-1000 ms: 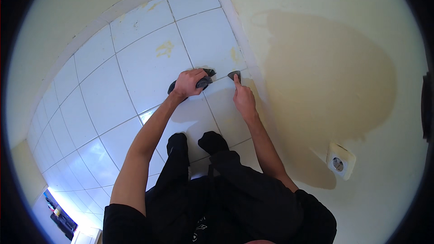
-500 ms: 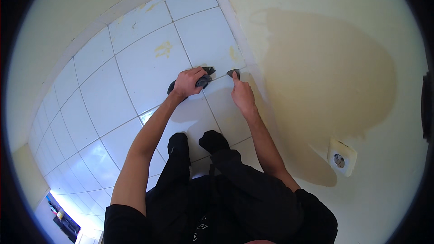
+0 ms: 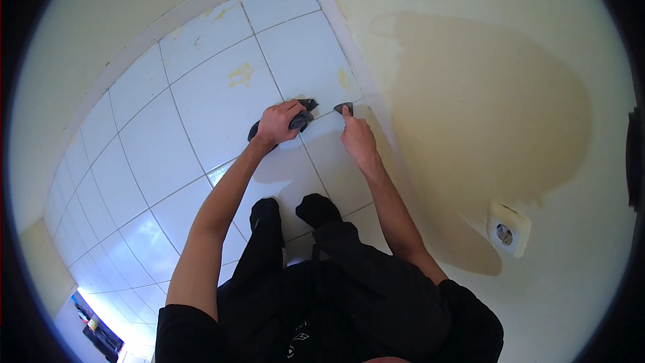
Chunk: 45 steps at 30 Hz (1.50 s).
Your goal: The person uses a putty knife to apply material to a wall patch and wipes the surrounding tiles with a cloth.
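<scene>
My left hand (image 3: 279, 121) grips a dark crumpled cloth (image 3: 305, 105) on the white tiled floor. Just to its right, my right hand (image 3: 357, 140) holds a small dark scraper (image 3: 342, 108), its index finger pressed along the blade and the handle hidden in my fist. The blade rests on the tiles near a grout line. Pale yellow smears (image 3: 240, 75) mark the tiles ahead of my hands, with another patch above the scraper, near the wall.
A cream wall (image 3: 490, 107) with a large shadow and a socket (image 3: 504, 232) runs along my right. A pale skirting strip edges the tiles. My black-socked feet (image 3: 316, 212) stand below my hands. Dark objects (image 3: 97, 336) show in an opening at the bottom left.
My right hand and the scraper have shifted slightly up and to the left along the tile. My left hand stays on the cloth, almost unmoved.
</scene>
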Available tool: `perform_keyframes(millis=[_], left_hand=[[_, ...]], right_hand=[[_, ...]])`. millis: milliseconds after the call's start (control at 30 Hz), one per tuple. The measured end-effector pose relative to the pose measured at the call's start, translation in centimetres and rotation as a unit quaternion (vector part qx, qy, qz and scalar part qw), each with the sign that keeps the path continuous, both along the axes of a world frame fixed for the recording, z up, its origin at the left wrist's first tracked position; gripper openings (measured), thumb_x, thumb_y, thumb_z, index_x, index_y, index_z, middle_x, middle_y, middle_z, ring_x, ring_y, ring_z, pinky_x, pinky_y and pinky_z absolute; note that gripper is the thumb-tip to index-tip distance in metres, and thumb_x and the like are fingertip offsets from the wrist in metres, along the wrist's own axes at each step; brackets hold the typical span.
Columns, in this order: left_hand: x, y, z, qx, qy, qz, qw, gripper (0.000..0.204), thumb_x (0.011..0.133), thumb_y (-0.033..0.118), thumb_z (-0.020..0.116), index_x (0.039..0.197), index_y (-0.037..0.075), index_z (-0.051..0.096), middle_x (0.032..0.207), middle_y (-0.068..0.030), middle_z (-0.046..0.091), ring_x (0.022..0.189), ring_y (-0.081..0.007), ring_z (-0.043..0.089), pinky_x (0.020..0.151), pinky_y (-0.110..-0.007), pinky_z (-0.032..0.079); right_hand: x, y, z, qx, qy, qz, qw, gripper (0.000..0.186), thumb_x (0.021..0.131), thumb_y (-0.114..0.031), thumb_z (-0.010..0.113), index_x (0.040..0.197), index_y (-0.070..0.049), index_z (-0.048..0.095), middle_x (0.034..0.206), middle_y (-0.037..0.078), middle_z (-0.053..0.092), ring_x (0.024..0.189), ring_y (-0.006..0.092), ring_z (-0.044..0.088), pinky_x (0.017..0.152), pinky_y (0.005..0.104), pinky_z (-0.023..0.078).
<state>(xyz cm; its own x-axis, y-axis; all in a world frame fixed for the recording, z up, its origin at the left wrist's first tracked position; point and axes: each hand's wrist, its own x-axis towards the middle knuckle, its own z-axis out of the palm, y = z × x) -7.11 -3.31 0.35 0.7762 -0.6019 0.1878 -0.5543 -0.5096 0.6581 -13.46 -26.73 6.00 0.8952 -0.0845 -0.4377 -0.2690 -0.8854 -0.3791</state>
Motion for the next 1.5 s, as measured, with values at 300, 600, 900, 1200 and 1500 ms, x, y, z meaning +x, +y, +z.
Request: perform_keyframes(millis=[300,600,900,1200,1500], left_hand=[[0.0,0.1,-0.1,0.009,-0.003,-0.003,1.000,0.043,0.062,0.009,0.073,0.104,0.011,0.063,0.100,-0.0057,0.065,0.088,-0.0301,0.067,0.075,-0.040,0.057],[0.1,0.1,0.1,0.000,0.000,-0.001,1.000,0.045,0.062,0.009,0.074,0.105,0.011,0.063,0.101,-0.0064,0.065,0.090,-0.0304,0.067,0.077,-0.040,0.056],[0.1,0.0,0.1,0.004,0.004,-0.006,1.000,0.044,0.063,0.010,0.074,0.105,0.011,0.063,0.101,-0.0062,0.065,0.089,-0.0304,0.067,0.076,-0.041,0.056],[0.1,0.0,0.2,0.007,0.005,-0.005,1.000,0.041,0.064,0.009,0.072,0.104,0.011,0.063,0.099,-0.0064,0.065,0.088,-0.0303,0.067,0.075,-0.041,0.056],[0.0,0.0,0.3,-0.002,0.007,-0.004,1.000,0.044,0.061,0.009,0.074,0.104,0.011,0.064,0.101,-0.0060,0.065,0.088,-0.0301,0.067,0.077,-0.041,0.057]], right_hand=[[-0.2,0.3,0.0,-0.008,0.009,-0.010,1.000,0.060,0.084,0.000,0.056,0.144,0.002,0.049,0.090,0.031,0.069,0.087,0.0453,0.070,0.079,0.0530,0.057],[1.1,0.1,0.0,-0.001,-0.013,0.009,1.000,0.058,0.085,-0.001,0.055,0.143,0.002,0.049,0.091,0.031,0.069,0.087,0.0462,0.069,0.079,0.0520,0.057],[1.3,0.2,0.2,-0.009,-0.005,0.013,1.000,0.053,0.087,-0.002,0.054,0.140,0.004,0.051,0.092,0.031,0.069,0.089,0.0459,0.069,0.080,0.0520,0.057],[0.6,-0.1,-0.5,0.011,-0.016,0.011,1.000,0.055,0.086,-0.001,0.055,0.141,0.004,0.050,0.092,0.032,0.069,0.089,0.0457,0.069,0.081,0.0528,0.057],[0.9,-0.1,-0.1,0.012,0.007,0.012,1.000,0.058,0.086,-0.001,0.055,0.143,0.004,0.049,0.091,0.031,0.069,0.089,0.0454,0.069,0.080,0.0525,0.057]])
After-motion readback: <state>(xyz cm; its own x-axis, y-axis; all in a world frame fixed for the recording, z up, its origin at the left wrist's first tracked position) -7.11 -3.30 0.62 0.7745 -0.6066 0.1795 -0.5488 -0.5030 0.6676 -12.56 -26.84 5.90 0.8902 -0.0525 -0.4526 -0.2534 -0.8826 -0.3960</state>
